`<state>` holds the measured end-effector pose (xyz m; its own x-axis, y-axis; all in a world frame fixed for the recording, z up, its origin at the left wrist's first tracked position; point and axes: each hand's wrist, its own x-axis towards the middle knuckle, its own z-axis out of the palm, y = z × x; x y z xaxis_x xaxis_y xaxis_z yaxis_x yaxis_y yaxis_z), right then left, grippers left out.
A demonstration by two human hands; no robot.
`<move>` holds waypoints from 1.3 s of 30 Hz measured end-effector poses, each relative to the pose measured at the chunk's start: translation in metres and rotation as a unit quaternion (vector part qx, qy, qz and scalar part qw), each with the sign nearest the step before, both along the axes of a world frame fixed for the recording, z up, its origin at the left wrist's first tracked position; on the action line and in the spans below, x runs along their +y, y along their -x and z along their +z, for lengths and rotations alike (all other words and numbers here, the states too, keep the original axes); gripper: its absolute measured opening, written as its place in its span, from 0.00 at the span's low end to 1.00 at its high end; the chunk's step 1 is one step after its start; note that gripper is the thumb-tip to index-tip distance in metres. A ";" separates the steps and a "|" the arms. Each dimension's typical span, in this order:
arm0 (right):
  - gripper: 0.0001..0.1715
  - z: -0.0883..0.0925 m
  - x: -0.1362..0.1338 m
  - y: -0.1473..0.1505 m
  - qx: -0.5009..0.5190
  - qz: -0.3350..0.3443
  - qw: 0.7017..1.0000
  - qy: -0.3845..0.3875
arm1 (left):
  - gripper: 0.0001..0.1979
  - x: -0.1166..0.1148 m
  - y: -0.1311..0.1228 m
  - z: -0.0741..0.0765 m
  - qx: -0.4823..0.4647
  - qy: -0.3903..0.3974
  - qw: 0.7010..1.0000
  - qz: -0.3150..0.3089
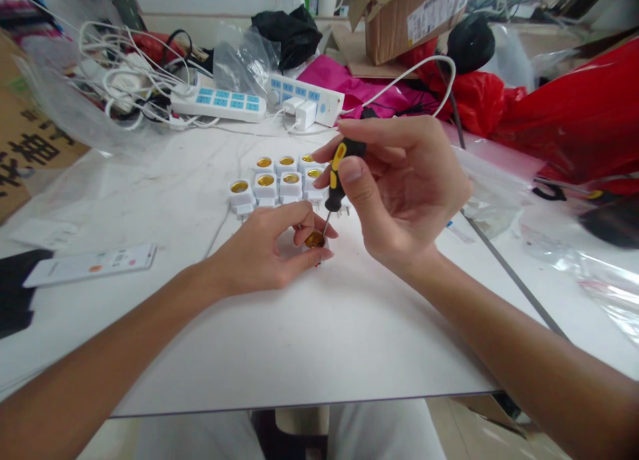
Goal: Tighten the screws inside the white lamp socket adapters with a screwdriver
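My left hand grips a small white lamp socket with a brass-coloured threaded inside, holding it on the table between thumb and fingers. In my right hand is a black and yellow screwdriver, pinched by its handle between thumb and fingers. The screwdriver's thin shaft slants down to the socket's rim; its tip is hidden there. Just behind my hands stand several like white lamp sockets in rows, their brass openings facing up. Metal plug pins show on some of them.
Power strips and tangled white cables lie at the back left. A cardboard box and red bags fill the back right. On the left lies a white printed box. The table's front edge runs before my lap.
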<state>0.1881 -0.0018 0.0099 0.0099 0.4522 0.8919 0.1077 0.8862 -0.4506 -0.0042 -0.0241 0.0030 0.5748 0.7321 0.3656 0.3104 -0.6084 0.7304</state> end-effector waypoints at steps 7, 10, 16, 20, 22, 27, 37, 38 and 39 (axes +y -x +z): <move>0.14 0.004 0.000 -0.002 -0.008 -0.060 0.998 -0.023 | 0.21 0.000 -0.001 -0.001 -0.009 -0.008 1.000 -0.004; 0.14 0.005 -0.001 -0.003 -0.013 -0.043 0.999 -0.019 | 0.21 -0.001 -0.001 0.000 -0.014 -0.008 1.000 -0.008; 0.12 0.001 -0.004 -0.003 -0.016 0.025 0.999 0.025 | 0.21 -0.001 0.000 -0.001 -0.010 0.006 1.000 -0.009; 0.13 -0.001 -0.004 -0.001 -0.012 0.006 1.000 0.014 | 0.20 0.000 0.000 -0.002 -0.010 -0.004 1.000 -0.006; 0.13 0.000 -0.004 0.000 -0.007 -0.005 1.000 0.007 | 0.20 0.000 0.000 -0.002 -0.006 -0.014 1.000 -0.004; 0.16 0.004 -0.005 0.000 -0.008 -0.029 1.000 0.007 | 0.21 0.001 0.000 -0.002 -0.009 -0.044 0.999 -0.007; 0.13 0.000 -0.006 -0.002 -0.023 0.006 0.999 0.034 | 0.21 0.001 0.000 -0.004 -0.025 -0.017 0.999 -0.022; 0.13 -0.001 -0.005 -0.002 -0.027 -0.001 0.999 0.035 | 0.21 0.001 0.000 -0.004 -0.024 -0.018 0.999 -0.023; 0.12 -0.001 -0.005 -0.002 -0.029 -0.007 0.999 0.033 | 0.21 0.001 0.000 -0.004 -0.023 -0.021 0.999 -0.023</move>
